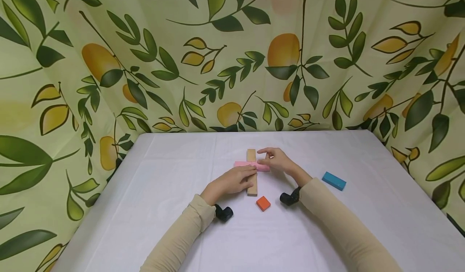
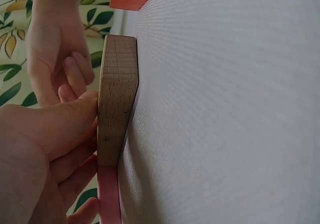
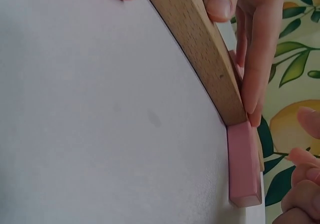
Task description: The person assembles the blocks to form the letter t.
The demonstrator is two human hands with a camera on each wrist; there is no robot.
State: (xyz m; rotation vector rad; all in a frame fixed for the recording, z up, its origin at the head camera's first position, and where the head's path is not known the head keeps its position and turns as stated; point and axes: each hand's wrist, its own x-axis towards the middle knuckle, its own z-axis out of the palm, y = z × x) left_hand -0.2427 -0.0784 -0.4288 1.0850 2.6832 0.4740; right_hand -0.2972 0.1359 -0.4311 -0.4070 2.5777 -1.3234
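My left hand (image 1: 234, 179) rests on the near plain wooden block (image 1: 252, 190), its fairly straight fingers reaching to where the blocks meet. In the left wrist view, the thumb touches the top of this wooden block (image 2: 118, 114). Two pink blocks, a left one (image 1: 240, 164) and a right one (image 1: 264, 168), form a flat cross with the near wooden block and a far wooden block (image 1: 251, 155). Just over the right pink block hovers my right hand (image 1: 277, 160), holding nothing, its index finger extended and the others loosely bent.
An orange block (image 1: 263, 204) lies just in front of the cross. Farther right is a blue block (image 1: 334, 181). All lie on a white-covered table (image 1: 163, 223), with a leaf-and-fruit patterned curtain (image 1: 232, 82) behind it. Each wrist carries a small black camera.
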